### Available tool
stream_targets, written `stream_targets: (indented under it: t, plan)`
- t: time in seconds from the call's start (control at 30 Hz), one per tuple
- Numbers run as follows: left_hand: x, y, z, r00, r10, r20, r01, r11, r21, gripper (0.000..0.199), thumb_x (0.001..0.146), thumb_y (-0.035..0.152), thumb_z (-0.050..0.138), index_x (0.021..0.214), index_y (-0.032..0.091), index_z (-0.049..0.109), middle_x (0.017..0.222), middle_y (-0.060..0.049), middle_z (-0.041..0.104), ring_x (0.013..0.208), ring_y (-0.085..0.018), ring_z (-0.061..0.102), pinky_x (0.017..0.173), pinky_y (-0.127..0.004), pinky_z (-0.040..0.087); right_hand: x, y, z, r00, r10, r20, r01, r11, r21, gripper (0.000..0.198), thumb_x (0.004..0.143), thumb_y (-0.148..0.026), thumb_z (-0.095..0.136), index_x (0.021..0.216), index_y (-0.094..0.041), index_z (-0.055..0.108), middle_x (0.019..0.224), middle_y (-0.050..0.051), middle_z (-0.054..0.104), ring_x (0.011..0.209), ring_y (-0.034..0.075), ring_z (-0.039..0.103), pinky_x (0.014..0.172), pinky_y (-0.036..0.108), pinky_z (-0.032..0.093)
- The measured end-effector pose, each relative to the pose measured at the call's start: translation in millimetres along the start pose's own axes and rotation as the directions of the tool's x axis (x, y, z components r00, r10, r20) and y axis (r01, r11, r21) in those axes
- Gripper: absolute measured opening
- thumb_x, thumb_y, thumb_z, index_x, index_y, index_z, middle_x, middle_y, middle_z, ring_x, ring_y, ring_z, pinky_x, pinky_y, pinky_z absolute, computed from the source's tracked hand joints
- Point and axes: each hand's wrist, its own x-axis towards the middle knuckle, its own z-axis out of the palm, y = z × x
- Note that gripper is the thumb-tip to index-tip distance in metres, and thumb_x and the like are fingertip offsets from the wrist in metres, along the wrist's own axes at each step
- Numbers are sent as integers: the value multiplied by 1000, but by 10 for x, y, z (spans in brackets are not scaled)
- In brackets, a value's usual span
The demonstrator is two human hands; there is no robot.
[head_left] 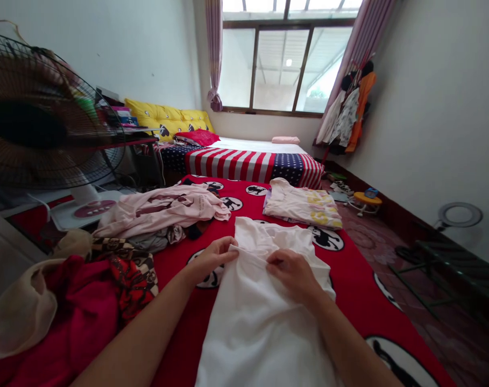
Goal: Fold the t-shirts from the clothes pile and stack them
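A white garment (264, 322) lies lengthwise in front of me on a red patterned bedspread (361, 290). Its far part shows a fold across the cloth, and its exact kind is unclear. My left hand (215, 257) pinches the fold's left corner between thumb and fingers. Closed on the same fold, a little to the right, is my right hand (292, 273). Beyond it to the right rests a stack of folded clothes (300, 207), the top one cream with yellow print. A loose pink shirt (167, 207) lies on other clothes at the far left.
Crumpled clothes (78, 301) in magenta, red and beige fill the near left. A fan (34, 123) stands at the left. Behind is a second bed (236, 164) under a window. A yellow stool (367, 199) and a dark green rack (454, 263) are on the right floor.
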Motion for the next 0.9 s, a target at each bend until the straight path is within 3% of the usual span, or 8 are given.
stream_targets:
  t: [0.13, 0.23, 0.33, 0.4, 0.5, 0.6, 0.77, 0.9]
  plan:
    - [38, -93, 68, 996, -75, 46, 85, 958, -272, 36, 68, 35, 76, 85, 18, 50, 74, 2, 56, 61, -9, 55, 56, -18, 43, -21, 31, 8, 982, 17, -190, 30, 969, 245, 11, 85, -32, 56, 82, -21, 59, 106, 8, 64, 100, 21, 59, 81, 31, 48]
    - [44, -97, 103, 993, -90, 72, 111, 919, -378, 31, 68, 27, 75, 86, 18, 51, 73, 2, 56, 60, -8, 56, 56, -17, 44, -16, 58, 23, 998, 30, -53, -6, 912, 411, 21, 83, -37, 60, 98, -22, 55, 127, 9, 57, 112, 21, 56, 89, 33, 47]
    - [33, -74, 117, 992, -106, 74, 127, 903, -411, 34, 66, 22, 75, 92, 19, 52, 74, 2, 58, 60, -9, 58, 56, -17, 45, -6, 47, 67, 996, 48, 76, -76, 897, 435, 44, 79, -36, 65, 117, -21, 49, 100, 6, 68, 91, 19, 63, 83, 33, 48]
    - [23, -62, 116, 992, -102, 69, 121, 913, -389, 38, 68, 26, 74, 99, 19, 53, 77, 1, 60, 64, -11, 60, 59, -19, 46, 1, 26, 74, 997, 74, 17, -74, 913, 402, 43, 81, -35, 63, 118, -20, 50, 84, 2, 67, 79, 17, 63, 75, 31, 49]
    - [15, -58, 91, 996, -85, 28, 89, 975, -202, 51, 72, 37, 73, 115, 20, 53, 94, -4, 63, 81, -17, 63, 69, -25, 49, 6, 54, -29, 981, 83, -173, -24, 948, 318, 35, 80, -33, 62, 112, -20, 57, 94, 5, 67, 88, 19, 63, 81, 34, 48]
    - [30, -75, 48, 994, -51, -98, 66, 984, 164, 66, 65, 42, 78, 121, 17, 55, 108, -8, 63, 95, -23, 62, 75, -28, 49, -40, 220, -297, 948, 119, -294, -44, 967, 249, 33, 76, -32, 65, 107, -19, 60, 105, 8, 68, 99, 22, 62, 90, 38, 46]
    - [75, -122, 52, 980, 57, -189, 44, 870, 490, 52, 66, 49, 73, 106, 17, 68, 93, -6, 68, 90, -25, 62, 76, -30, 47, -259, 591, -824, 910, 353, -218, -308, 927, 214, 27, 69, -35, 69, 88, -16, 67, 91, 8, 70, 86, 22, 65, 81, 35, 49]
    - [71, -105, 148, 927, 319, -199, -104, 726, 680, 33, 74, 43, 68, 97, 20, 71, 105, -7, 68, 100, -26, 61, 91, -34, 44, -398, 716, -1019, 893, 426, -144, -397, 898, 189, 27, 65, -35, 73, 82, -15, 68, 84, 7, 71, 77, 20, 64, 69, 30, 49]
